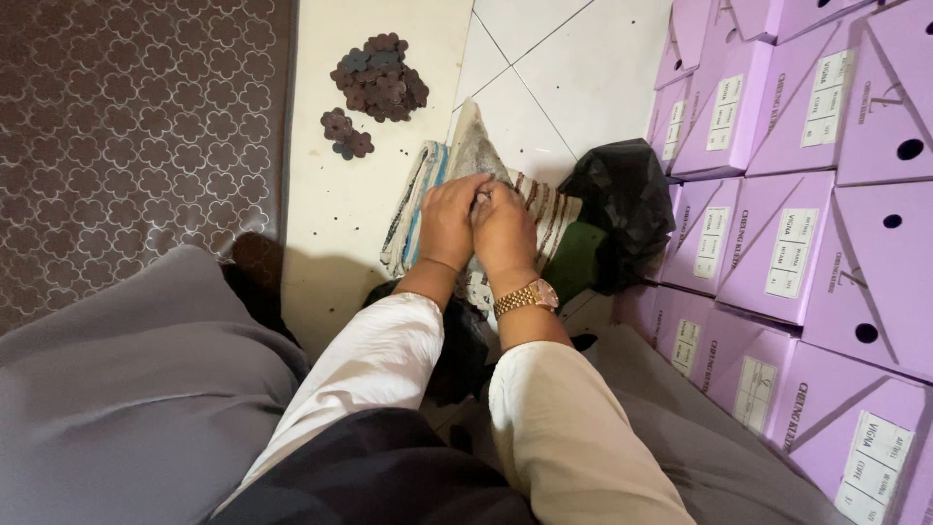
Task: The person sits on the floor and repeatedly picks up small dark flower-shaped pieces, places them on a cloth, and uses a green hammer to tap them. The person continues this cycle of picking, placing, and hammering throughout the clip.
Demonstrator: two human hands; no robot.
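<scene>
Both hands, left hand and right hand, fingers clenched on striped cloth (floor-level).

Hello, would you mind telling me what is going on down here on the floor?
A person seated on the floor presses both hands together on a folded striped cloth: the left hand beside the right hand, which wears a gold wristwatch. What the fingers pinch is too small to tell. Piles of dark flower-shaped pieces lie ahead, a black bag lies to the right, and purple boxes are stacked alongside.
</scene>
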